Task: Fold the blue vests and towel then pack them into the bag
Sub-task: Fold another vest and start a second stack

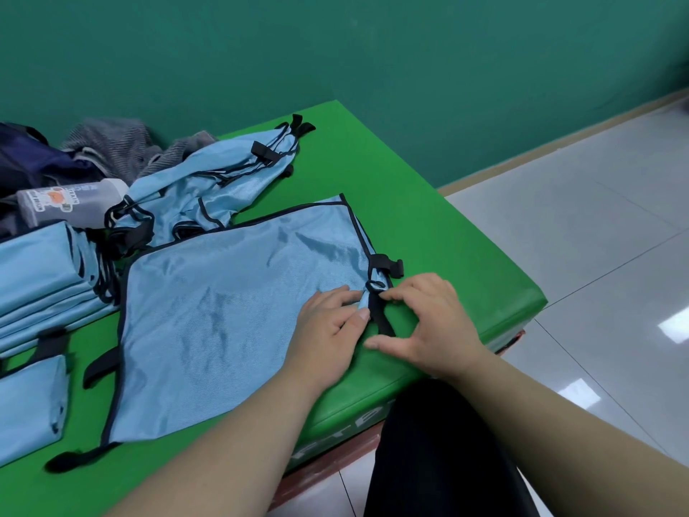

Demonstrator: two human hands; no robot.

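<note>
Two hands work at the right hem of the spread vest. It lies flat across the middle of the green table, with that hem close to the table's right edge. The left hand rests on the fabric. Its grip looks closed on a small tuck of blue cloth between thumb and forefinger, just beside the black strap. The right hand has its fingertips curled down onto the strap's upper end, while its thumb lies apart on the bare green. I cannot tell whether that grip actually holds the strap.

Folded vests are stacked at the left edge, and loose vests are heaped toward the far edge. The grey towel and the dark bag sit at the far left corner, with a bottle lying in front of them.

The main risk, as I judge it, is the strap. If it is left trailing outside the hem, it would poke out of the finished fold and could snag when the vest goes into the bag. The cloth looks thin and slick, so a tug on the strap may drag the whole panel toward the right edge and ruck the smooth middle. Other straps lie loose along the vest's left side, and a fold made before they are tucked in would likely trap them crooked.
</note>
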